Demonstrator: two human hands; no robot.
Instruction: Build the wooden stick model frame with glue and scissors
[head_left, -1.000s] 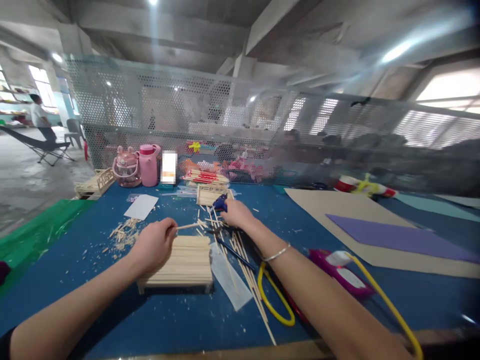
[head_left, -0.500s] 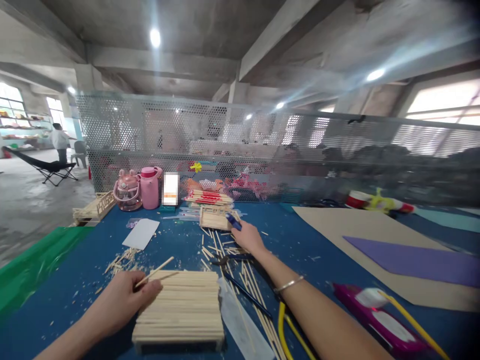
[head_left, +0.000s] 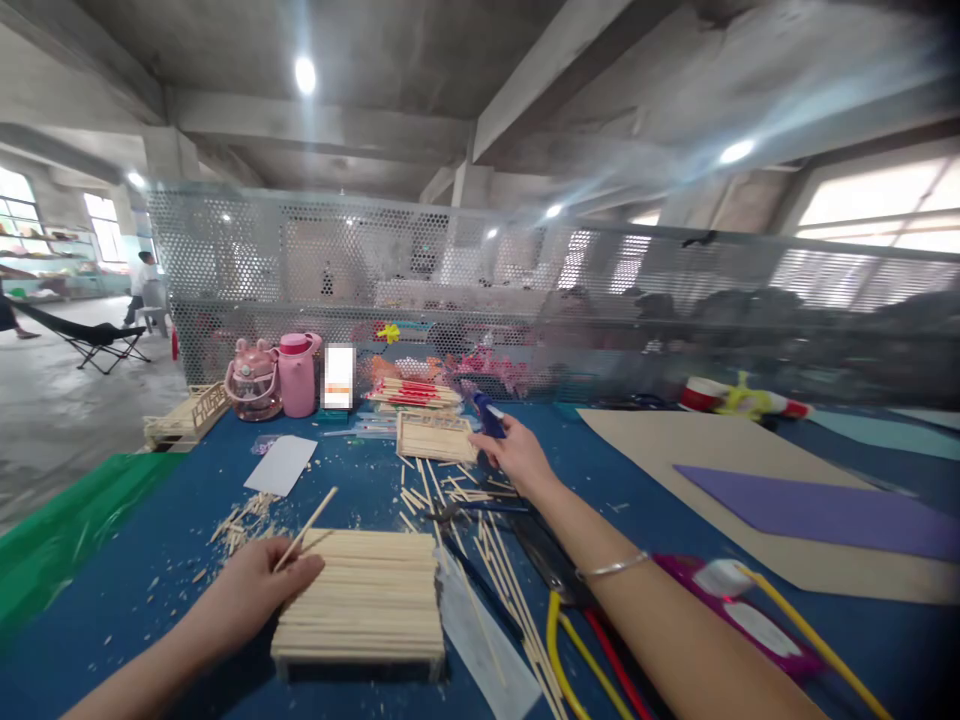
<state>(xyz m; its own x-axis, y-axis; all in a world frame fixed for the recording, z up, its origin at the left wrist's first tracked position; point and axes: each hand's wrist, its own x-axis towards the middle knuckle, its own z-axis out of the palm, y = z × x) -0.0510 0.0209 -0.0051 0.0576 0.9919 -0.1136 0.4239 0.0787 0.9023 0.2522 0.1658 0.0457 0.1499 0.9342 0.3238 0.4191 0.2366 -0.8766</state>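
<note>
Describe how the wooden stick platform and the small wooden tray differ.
The stick platform has a flat, rimless top; the small wooden tray has raised sides. The platform stands by the left hand; the tray lies farther back, nearer the right hand. Both are pale wood on the blue table.

The stick (head_left: 316, 514) in the left hand (head_left: 255, 585) has steepened (from nearly level).

Concrete ceiling (head_left: 375, 60), glowing lamp (head_left: 305, 76), perforated screen (head_left: 225, 240), bright window (head_left: 877, 205), grey floor (head_left: 45, 420), black chair (head_left: 67, 328)
</note>
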